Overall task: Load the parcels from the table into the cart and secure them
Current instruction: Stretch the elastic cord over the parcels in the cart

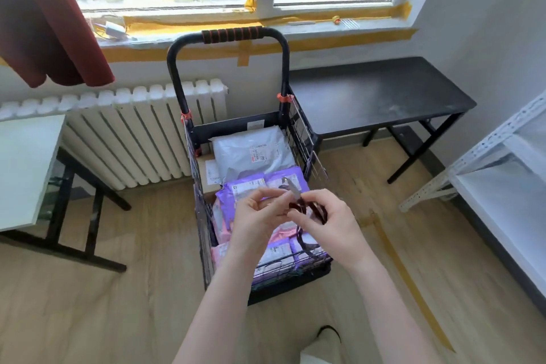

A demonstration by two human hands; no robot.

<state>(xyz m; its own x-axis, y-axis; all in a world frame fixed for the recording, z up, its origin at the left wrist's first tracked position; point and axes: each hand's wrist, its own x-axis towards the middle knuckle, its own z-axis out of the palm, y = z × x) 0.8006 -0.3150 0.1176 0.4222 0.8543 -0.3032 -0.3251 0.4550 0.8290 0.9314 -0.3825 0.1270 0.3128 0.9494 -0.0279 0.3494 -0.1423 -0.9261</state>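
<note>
The person is standing over one black wire cart, parked at twelve o'clock under the two-paned window. Both hands are working just above its load. The left hand is pinching one metal hook between thumb and fingertips. The right hand, touching the left, is curling its fingers round the dark red elastic cord that the hook belongs to. The cord is trailing down towards the cart's near rim at six o'clock.

The parcels are lying inside the cart. One grey mailer is sitting at the far end, with one cardboard box beside it at nine o'clock. Purple mailers are filling the near half; I am counting four labelled faces, though more may be hidden. Pink mailers are showing along the left wall, too overlapped to count.

One black table is standing at two o'clock, one white table at nine, one radiator at ten, and one white rack at four.
</note>
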